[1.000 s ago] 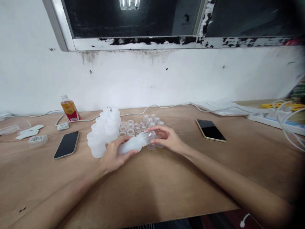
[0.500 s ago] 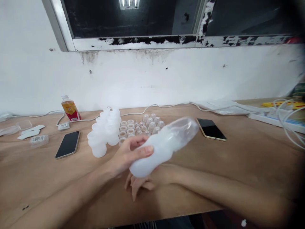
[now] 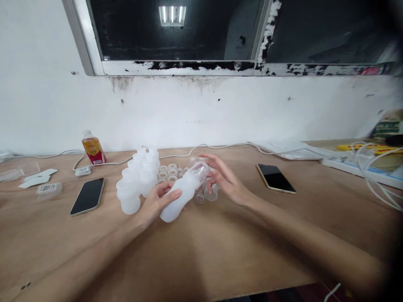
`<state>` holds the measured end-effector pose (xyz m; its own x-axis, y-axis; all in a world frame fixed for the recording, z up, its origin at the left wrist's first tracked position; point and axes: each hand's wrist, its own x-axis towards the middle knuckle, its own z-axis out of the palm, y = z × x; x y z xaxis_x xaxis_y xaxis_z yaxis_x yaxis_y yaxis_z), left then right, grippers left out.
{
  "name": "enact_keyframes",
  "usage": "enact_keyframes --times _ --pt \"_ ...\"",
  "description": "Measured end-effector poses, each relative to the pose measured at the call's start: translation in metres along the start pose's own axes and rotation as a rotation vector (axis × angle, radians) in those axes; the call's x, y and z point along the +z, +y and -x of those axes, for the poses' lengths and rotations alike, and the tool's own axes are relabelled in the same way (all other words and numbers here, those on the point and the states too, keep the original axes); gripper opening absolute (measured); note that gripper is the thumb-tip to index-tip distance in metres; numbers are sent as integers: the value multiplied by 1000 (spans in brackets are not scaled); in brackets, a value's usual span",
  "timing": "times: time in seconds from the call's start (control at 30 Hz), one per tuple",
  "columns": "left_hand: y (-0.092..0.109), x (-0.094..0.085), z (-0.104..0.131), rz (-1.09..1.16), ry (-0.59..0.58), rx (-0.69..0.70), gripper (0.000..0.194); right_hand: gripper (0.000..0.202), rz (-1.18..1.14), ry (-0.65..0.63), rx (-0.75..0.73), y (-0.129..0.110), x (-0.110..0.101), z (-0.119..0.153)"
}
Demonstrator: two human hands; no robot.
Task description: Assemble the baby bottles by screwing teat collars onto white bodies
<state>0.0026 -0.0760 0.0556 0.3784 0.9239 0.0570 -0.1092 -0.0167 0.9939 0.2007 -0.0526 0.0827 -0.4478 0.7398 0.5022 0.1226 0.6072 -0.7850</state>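
A milky-white baby bottle [image 3: 178,201] with a clear cap [image 3: 200,170] leans up to the right above the table. My left hand [image 3: 159,201] is closed around the bottle's body, thumb on the near side. At the capped end is my right hand [image 3: 225,178], its fingers loosely bent around the cap's tip with the upper ones stretched out. Behind the bottle lie white collar rings [image 3: 172,167], clear nipples [image 3: 199,198] and clear caps [image 3: 210,193], partly hidden by the hands. Left of them stand several open white bottles [image 3: 130,203] in rows.
Two phones lie on the table, one at left [image 3: 88,196] and one at right [image 3: 275,178]. A drink bottle [image 3: 93,147], small plastic cases [image 3: 49,189] and a white cable [image 3: 220,146] are near the wall. Farther right is a power strip [image 3: 362,170] with tangled cables.
The capped bottle has moved down and left, away from the camera. My right hand has come from beneath the left wrist up to the bottle's cap.
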Motion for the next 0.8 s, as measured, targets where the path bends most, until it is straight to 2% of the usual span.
enact_keyframes --times 0.1,0.2,0.3,0.43,0.53,0.6,0.67,0.73,0.8 --pt "-9 0 4 -44 -3 6 36 30 215 -45 -8 -1 8 -1" --pt "-14 -2 7 -134 32 34 33 24 322 -59 -71 4 16 2" --pt "-15 -2 8 -123 0 25 32 23 319 -67 -123 9 20 7" --pt "-13 3 5 9 -58 -5 36 24 293 -6 -153 10 20 8" --pt "-9 9 -2 21 -53 20 38 28 289 -52 -139 1 16 -1" --pt "-5 12 -7 -42 -24 90 39 39 327 -117 -124 -10 7 -10" --pt "-2 12 -11 -171 12 229 40 46 413 -125 -118 -20 -12 -21" --pt "-1 9 -11 -359 67 382 45 44 527 13 -121 -24 -41 -33" --pt "-4 1 -6 -581 120 486 50 49 689 246 -18 -15 -77 -47"
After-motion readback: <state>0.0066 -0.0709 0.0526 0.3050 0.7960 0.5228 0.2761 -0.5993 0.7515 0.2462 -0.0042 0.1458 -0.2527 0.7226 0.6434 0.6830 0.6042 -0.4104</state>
